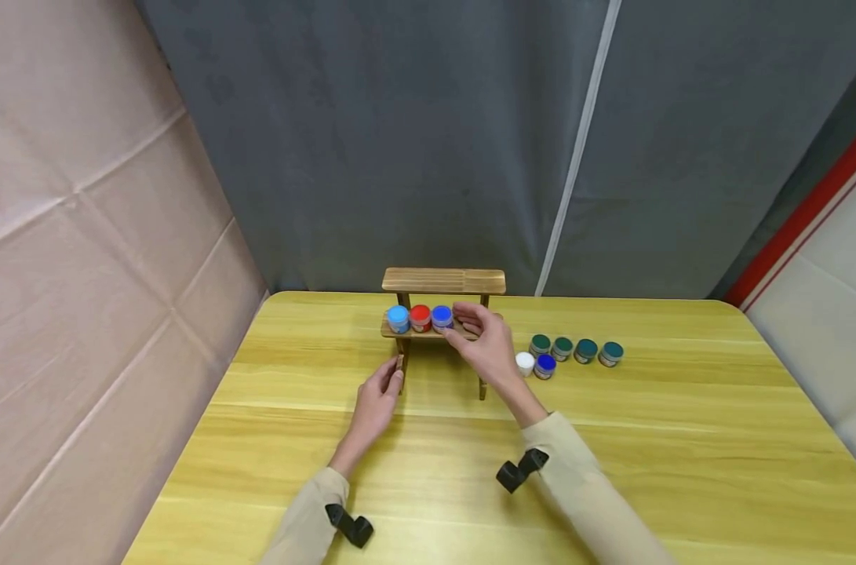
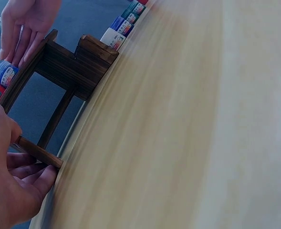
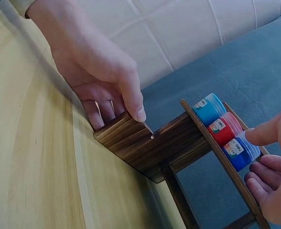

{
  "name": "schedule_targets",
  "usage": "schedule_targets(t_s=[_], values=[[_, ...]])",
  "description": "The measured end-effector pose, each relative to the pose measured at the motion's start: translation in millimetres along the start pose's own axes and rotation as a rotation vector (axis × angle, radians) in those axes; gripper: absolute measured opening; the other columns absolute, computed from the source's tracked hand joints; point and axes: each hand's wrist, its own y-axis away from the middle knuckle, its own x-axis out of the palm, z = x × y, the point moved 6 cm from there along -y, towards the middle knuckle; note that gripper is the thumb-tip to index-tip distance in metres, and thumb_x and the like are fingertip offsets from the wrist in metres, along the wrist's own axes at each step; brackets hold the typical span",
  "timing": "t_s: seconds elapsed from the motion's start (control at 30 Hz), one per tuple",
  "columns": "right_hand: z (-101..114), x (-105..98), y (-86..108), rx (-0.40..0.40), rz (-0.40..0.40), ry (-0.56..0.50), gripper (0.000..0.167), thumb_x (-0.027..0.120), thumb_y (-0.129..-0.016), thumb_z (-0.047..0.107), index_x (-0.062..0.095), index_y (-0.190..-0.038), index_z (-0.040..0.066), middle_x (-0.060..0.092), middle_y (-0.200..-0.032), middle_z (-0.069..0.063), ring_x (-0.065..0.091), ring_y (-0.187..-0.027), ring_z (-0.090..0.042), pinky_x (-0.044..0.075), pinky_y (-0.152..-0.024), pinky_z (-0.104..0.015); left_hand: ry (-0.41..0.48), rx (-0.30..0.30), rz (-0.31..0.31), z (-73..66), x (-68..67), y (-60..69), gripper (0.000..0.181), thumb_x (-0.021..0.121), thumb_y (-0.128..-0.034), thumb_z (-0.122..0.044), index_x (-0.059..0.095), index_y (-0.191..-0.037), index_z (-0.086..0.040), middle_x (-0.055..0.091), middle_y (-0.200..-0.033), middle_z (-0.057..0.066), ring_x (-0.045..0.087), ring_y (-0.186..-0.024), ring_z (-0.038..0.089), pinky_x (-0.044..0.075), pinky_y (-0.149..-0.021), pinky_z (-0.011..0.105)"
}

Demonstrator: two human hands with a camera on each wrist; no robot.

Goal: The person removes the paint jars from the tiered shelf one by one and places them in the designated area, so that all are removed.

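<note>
A small two-tier wooden rack stands on the table, with a light blue jar, a red jar and a dark blue jar side by side on its lower shelf. My left hand grips the rack's left front leg, thumb on one side and fingers on the other, as the right wrist view also shows. At the dark blue jar is my right hand, its thumb tip beside the lid and its fingers loosely extended next to it. The fingers are not wrapped round the jar.
Right of the rack, a white jar and another blue jar stand together. Several green-lidded jars form a row behind and beside them. A grey curtain hangs behind the wooden table.
</note>
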Motion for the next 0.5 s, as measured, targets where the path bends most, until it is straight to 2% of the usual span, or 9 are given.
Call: schedule_targets(t_s=[0.5], values=[[1.0,10.6,-7.9,-0.029,-0.063,0.120,0.045,0.081,-0.084,0.009,0.066,-0.125,-0.003,0.070,-0.123,-0.019,0.070,-0.109,-0.032,0.060,-0.099,-0.041,-0.001,-0.014,-0.008,1.0,0.4,-1.2,0.046,0.049,-0.1077,-0.022,0.049,-0.148,0.000,0.055,-0.147,0.022,0.056,-0.134,0.034,0.051,-0.110,0.045]])
